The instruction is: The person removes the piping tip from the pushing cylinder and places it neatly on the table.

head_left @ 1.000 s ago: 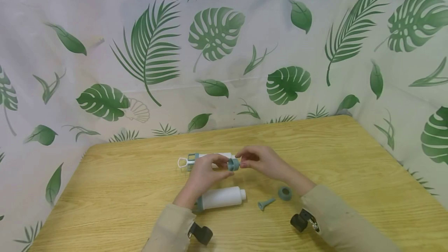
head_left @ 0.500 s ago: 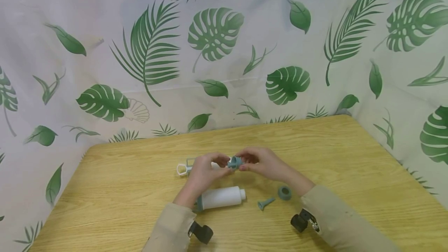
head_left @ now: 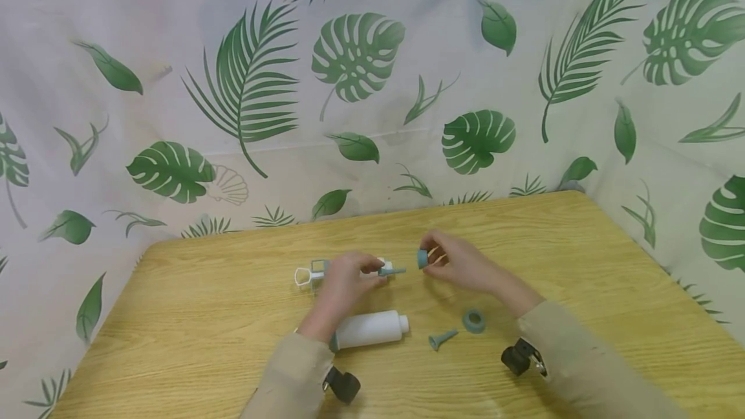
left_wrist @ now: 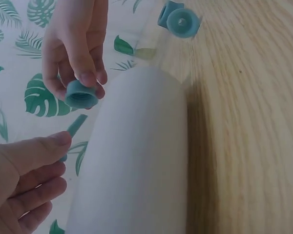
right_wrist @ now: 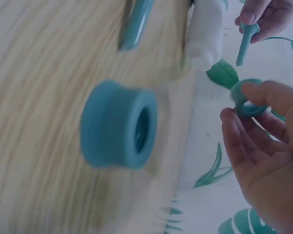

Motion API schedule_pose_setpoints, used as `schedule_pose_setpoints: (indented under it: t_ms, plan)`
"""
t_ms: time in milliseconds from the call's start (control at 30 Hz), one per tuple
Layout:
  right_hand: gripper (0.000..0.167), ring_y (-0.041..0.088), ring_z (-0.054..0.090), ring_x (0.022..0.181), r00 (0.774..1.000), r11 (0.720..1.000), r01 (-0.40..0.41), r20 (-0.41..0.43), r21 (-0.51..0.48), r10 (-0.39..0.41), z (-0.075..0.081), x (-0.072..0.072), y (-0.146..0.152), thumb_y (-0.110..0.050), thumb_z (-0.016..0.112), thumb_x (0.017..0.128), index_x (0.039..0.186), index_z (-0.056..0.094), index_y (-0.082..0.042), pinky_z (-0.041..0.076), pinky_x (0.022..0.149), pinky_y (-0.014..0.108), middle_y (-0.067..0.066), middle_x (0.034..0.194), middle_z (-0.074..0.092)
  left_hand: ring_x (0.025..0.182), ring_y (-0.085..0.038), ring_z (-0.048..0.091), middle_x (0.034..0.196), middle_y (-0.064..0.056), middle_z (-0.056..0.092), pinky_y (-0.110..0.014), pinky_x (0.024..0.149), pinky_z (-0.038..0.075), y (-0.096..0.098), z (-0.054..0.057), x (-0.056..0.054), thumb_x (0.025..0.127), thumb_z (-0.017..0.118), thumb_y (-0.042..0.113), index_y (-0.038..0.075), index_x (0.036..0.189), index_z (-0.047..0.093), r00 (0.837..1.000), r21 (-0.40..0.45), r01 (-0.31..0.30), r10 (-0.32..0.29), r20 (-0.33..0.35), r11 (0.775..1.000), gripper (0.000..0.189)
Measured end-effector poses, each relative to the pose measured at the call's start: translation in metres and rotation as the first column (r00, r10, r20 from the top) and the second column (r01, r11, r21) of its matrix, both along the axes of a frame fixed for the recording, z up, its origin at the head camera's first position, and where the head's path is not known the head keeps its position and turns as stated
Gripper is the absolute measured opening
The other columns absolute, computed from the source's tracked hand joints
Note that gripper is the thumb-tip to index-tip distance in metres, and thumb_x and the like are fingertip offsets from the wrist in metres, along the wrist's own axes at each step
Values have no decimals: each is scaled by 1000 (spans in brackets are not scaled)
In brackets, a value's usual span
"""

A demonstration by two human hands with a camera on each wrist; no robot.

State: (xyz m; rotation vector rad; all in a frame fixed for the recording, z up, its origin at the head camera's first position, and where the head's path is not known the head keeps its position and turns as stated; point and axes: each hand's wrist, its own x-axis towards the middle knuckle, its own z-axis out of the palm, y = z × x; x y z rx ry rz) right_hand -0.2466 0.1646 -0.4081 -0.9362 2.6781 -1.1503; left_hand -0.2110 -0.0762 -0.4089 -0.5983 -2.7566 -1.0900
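Observation:
Between thumb and fingers, my left hand (head_left: 346, 280) pinches a small blue-green nozzle (head_left: 396, 271) by its wide end, its slim tip pointing right. A hollow blue-green cap (head_left: 422, 259) is held in the fingertips of my right hand (head_left: 460, 262), a short gap to the right of the nozzle tip. The cap's open, ridged inside (left_wrist: 81, 101) shows in the left wrist view. Behind the left hand lies a white tube with a white pull handle (head_left: 302, 277), partly covered by that hand. A second white tube (head_left: 372, 330) lies nearer, its left end hidden by the left wrist.
A second blue-green nozzle (head_left: 442, 339) and a ring-shaped cap (head_left: 474, 321) lie on the wooden table (head_left: 559, 238), right of the nearer tube. A leaf-patterned sheet (head_left: 396, 167) hangs along the table's back and sides.
My right hand has taken the cap and drawn it off the nozzle to the right. The nozzle, earlier inside the cap, stays in my left hand, which has barely moved.

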Motion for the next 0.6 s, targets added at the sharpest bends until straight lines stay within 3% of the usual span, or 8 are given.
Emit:
schedule_pose_setpoints:
  t_ms: [233, 433, 600]
  plan:
    - [27, 22, 58, 88, 997, 989, 44, -62, 144, -35, -5, -8, 15, -2, 68, 84, 110, 61, 0, 51, 76, 38, 9, 104, 62, 89, -19, 64, 95, -4, 70, -31, 78, 52, 23, 6, -16, 81, 77, 17, 5, 98, 72, 999, -204, 39, -44, -21, 978, 20]
    - [28, 25, 60, 85, 998, 979, 56, -26, 195, -52, -7, -11, 21, -1, 69, 84, 109, 61, 7, 52, 73, 38, 12, 97, 64, 80, -12, 62, 87, 3, 69, -24, 73, 50, 46, 5, -26, 78, 80, 23, 11, 91, 74, 993, -424, 33, -78, -88, 905, 19]
    - [29, 28, 61, 88, 998, 972, 66, 9, 224, -69, -11, -12, 23, -2, 70, 83, 109, 61, 8, 53, 75, 39, 13, 96, 65, 61, -8, 50, 68, 6, 59, -22, 61, 43, 59, 1, -30, 81, 78, 26, 12, 72, 68, 988, -493, 43, -111, -109, 869, 19]
